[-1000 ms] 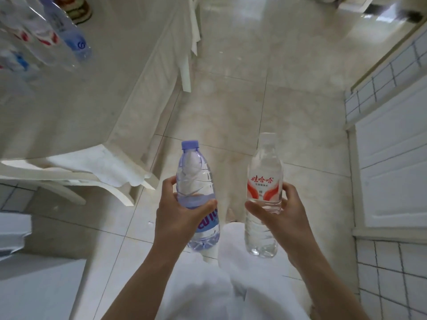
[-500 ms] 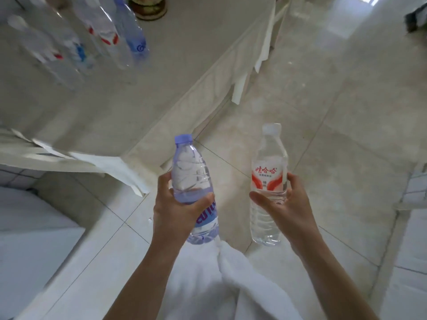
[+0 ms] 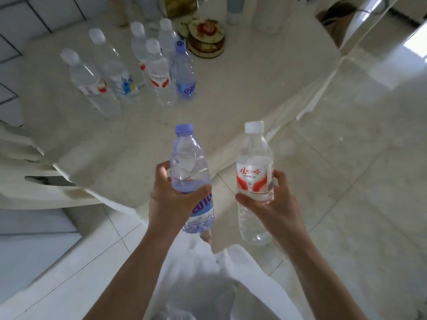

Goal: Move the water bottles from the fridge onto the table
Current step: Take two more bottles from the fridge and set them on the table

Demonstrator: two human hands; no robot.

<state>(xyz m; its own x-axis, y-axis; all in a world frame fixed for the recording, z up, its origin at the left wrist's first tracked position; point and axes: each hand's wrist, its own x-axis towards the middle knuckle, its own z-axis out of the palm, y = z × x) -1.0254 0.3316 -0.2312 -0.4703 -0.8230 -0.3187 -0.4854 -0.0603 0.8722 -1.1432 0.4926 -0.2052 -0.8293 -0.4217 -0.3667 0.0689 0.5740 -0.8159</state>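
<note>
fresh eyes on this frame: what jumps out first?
Two bottles held upright in the foreground: a blue-capped bottle in the left hand, a white-capped, red-labelled bottle in the right hand. Behind them, a cluster of bottles already stands on the table, beside a floral tin.

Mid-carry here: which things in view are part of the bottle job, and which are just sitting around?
Job:
left hand gripping blue-capped bottle
right hand gripping white-capped bottle
bottles standing on table
table

Lying about:
stacked patterned bowls
</note>
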